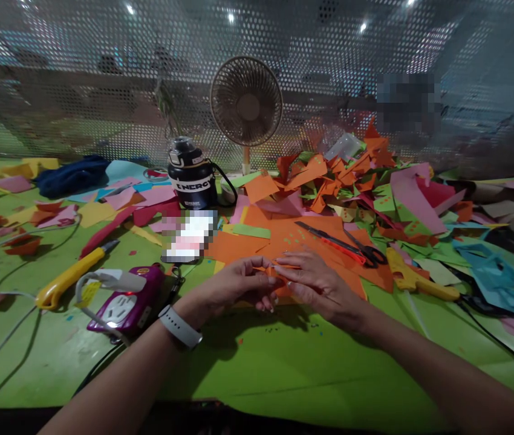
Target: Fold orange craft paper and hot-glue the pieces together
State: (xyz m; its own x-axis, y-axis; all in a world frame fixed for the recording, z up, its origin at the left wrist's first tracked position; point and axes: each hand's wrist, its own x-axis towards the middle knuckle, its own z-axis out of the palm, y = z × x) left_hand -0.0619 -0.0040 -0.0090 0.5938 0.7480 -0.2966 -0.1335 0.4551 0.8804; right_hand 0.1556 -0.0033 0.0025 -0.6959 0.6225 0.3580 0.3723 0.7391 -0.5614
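My left hand (248,280), with a white band on its wrist, pinches a small folded piece of orange paper (276,277) between thumb and fingers. From the other side, my right hand (314,284) presses on the same piece with its thumb and fairly straight fingers. Much of the piece is hidden by the fingertips. Below and beyond both hands lie flat orange sheets (279,229) on the green table (284,368). Black scissors (366,246) and a red-and-black pen-like tool (338,244) rest on the sheets, just past my right hand.
A phone (191,237) and a purple power strip (125,305) lie left, beside a yellow-handled tool (73,275). A yellow glue gun (413,278) lies right, its cord trailing. Behind stand a dark bottle (191,175), a fan (247,103) and a heap of paper pieces (343,175).
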